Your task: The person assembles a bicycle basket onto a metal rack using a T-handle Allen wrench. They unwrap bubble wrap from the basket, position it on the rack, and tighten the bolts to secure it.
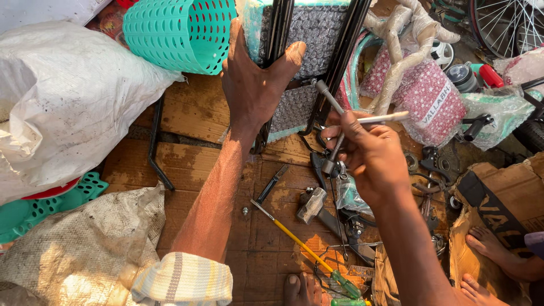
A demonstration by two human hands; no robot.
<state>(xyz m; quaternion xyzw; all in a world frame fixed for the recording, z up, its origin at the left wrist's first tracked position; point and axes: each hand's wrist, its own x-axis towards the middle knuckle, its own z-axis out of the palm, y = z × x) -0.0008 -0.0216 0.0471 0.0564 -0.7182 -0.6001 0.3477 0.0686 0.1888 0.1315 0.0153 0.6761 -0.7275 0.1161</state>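
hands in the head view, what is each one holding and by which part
The right hand grips a metal socket wrench where its arms meet. The left hand clasps a black frame bar partway along, thumb across it.

Left hand [255,85] gripping bicycle frame tubes [277,34], just right of perforated basket [181,34]. Right hand [368,153] right of that, holding Y-shaped socket wrench [334,130] against frame. Below hands, on wooden boards [192,113]: hammer [311,205], with screwdriver [300,243] to its left. Sack [68,96] far left; wrapped bicycle parts [425,90] right; cardboard box [493,198] lower right.
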